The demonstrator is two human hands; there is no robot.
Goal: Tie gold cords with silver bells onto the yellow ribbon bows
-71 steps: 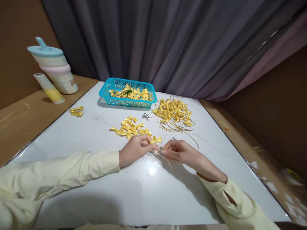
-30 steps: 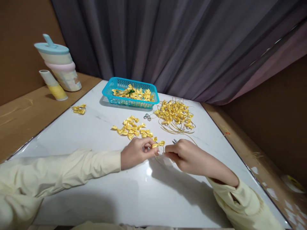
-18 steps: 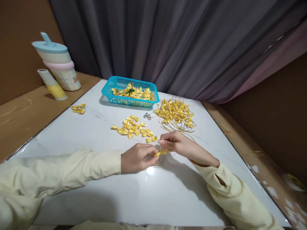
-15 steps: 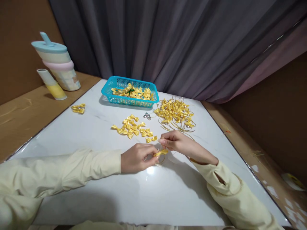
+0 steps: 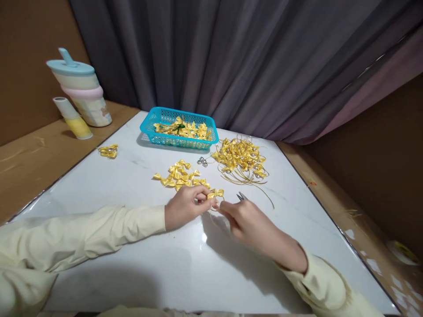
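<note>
My left hand point(image 5: 189, 205) pinches a yellow satin bow point(image 5: 216, 193) between thumb and fingertips, just above the table. A thin gold cord point(image 5: 216, 210) loops from the bow below the fingers. Close on its right, my right hand point(image 5: 246, 222) is closed, its fingertips meeting those of the left at the bow. Two pointed metal blades of small snips point(image 5: 241, 196) stick out past its knuckles; the rest of them is hidden by the hand. Several loose yellow bows point(image 5: 178, 175) lie just beyond my left hand, partly covered by it.
A blue basket point(image 5: 145, 128) of bow pieces stands at the back. Right of it lies a heap of corded bows with bells point(image 5: 239, 154), beside small silver bells point(image 5: 202, 161). A few finished-looking pieces point(image 5: 108, 151) lie left, near a tumbler point(image 5: 82, 94) and a thread cone point(image 5: 74, 121).
My right hand has left the raised white thread and dropped lower, turning so the snips' blades show. My left hand has moved slightly up and left with the bow, which is now turned.
</note>
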